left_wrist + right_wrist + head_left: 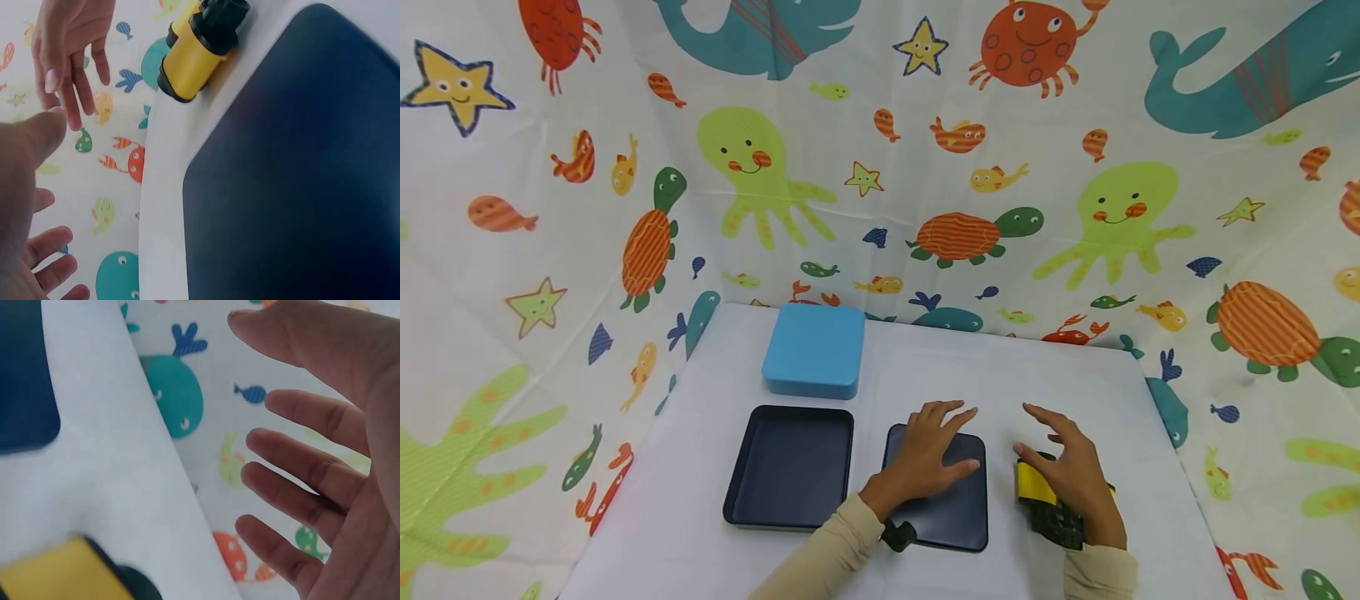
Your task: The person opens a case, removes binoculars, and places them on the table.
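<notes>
My left hand [934,450] lies flat with spread fingers on a dark navy lid [955,517] near the table's front. Just right of the lid, my right hand [1063,458] hovers with fingers spread over a yellow-and-black cylindrical object [1036,492] lying on the table, holding nothing. The left wrist view shows that yellow-and-black object [194,53] beside the navy lid [300,175], with the right hand [69,44] above it. In the right wrist view the right hand [325,469] is empty, with the yellow object [62,572] blurred below.
A dark navy tray [790,467] sits left of the lid, and a light blue square box [814,350] stands behind it. The white table [1075,375] is ringed by a sea-animal print cloth [880,183] at the back and sides.
</notes>
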`<state>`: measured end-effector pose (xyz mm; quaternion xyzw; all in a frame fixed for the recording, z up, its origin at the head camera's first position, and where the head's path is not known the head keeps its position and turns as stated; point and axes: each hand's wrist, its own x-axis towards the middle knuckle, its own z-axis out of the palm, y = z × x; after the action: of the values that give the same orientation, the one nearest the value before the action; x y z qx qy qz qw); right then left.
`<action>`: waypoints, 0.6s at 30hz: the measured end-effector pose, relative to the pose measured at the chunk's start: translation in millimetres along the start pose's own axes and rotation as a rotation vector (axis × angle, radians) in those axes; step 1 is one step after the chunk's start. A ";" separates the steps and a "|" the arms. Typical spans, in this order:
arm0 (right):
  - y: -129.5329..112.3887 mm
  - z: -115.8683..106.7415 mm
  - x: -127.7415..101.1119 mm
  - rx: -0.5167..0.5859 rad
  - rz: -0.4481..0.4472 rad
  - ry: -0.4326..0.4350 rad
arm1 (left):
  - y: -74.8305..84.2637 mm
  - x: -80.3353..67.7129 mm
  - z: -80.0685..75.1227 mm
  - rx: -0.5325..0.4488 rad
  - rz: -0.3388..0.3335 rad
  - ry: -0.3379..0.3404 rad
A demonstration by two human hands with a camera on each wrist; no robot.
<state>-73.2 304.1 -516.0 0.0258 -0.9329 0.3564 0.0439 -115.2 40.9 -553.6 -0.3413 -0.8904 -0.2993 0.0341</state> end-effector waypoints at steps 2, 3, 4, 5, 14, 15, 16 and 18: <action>-3.5 4.8 4.8 0.021 -0.015 0.003 | -5.5 -5.1 -3.4 -0.019 -0.012 0.001; -5.1 7.2 7.1 0.029 -0.024 0.006 | -8.3 -7.3 -4.7 -0.019 -0.016 0.007; -7.2 9.6 9.3 0.039 -0.028 0.005 | -11.1 -9.4 -6.7 -0.018 -0.024 0.009; -9.3 12.0 11.5 0.049 -0.030 0.002 | -14.1 -11.7 -9.0 -0.016 -0.036 0.007; -29.1 30.7 29.8 0.091 -0.033 -0.030 | -38.3 -28.4 -37.5 -0.011 -0.078 0.050; -31.5 32.5 32.0 0.092 -0.039 -0.028 | -40.4 -29.8 -40.4 -0.003 -0.081 0.062; -34.1 34.3 34.4 0.094 -0.047 -0.028 | -42.6 -31.4 -43.1 -0.006 -0.084 0.072; -39.8 37.3 39.7 0.099 -0.065 -0.026 | -47.1 -34.5 -48.6 -0.011 -0.089 0.086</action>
<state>-111.9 248.9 -513.4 0.0630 -0.9134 0.3999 0.0419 -125.3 -34.1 -547.0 -0.2883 -0.9008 -0.3196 0.0571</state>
